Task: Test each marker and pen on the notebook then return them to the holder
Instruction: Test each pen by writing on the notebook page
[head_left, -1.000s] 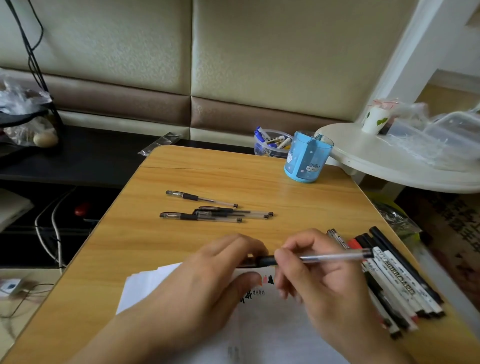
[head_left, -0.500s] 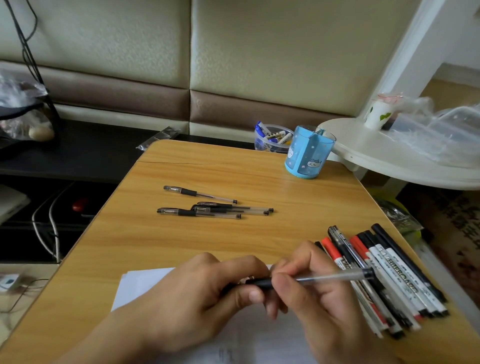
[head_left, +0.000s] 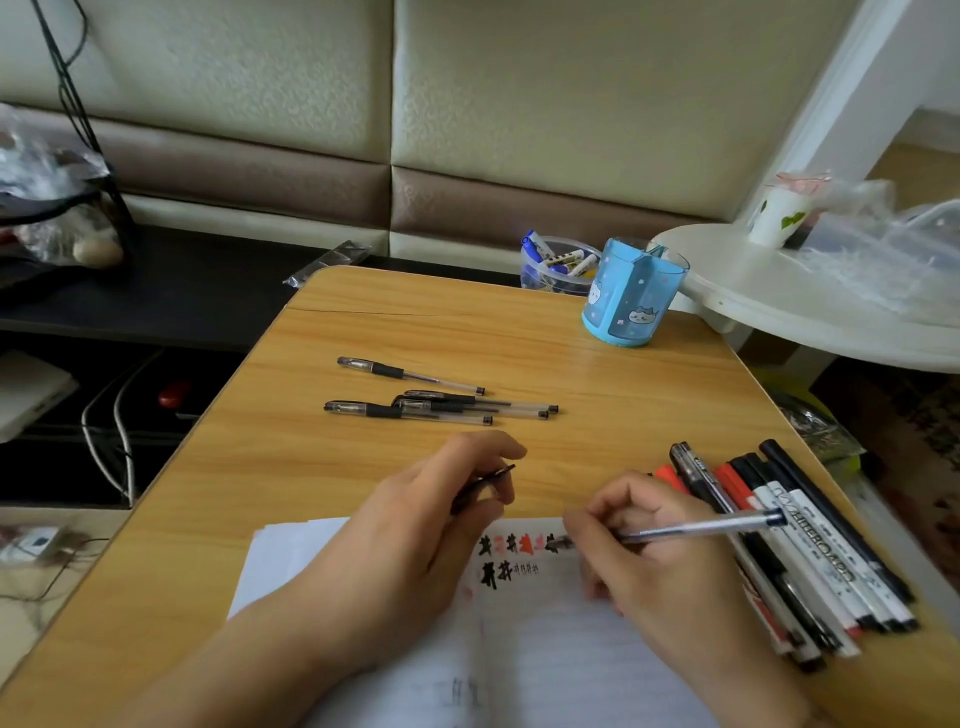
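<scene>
Colours on the wooden table

The table (head_left: 519, 332) is honey-yellow wood grain. The holder (head_left: 631, 299) is sky blue with white cat faces and pale specks. The notebook (head_left: 545, 649) is white with faint lines and black and red marks. The pens (head_left: 431, 402) are clear with black grips; the markers (head_left: 789, 545) are white, black and red. The pen (head_left: 696, 527) in hand is clear, the cap (head_left: 483, 483) black.

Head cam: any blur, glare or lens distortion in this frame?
Head view: wide-angle bend shows in the curved edges of the wooden table; soft daylight, only faint shadows under the gel pens. The right hand and its pen look slightly motion-blurred at the notebook; the blue holder is fairly sharp. No strong glare.
</scene>
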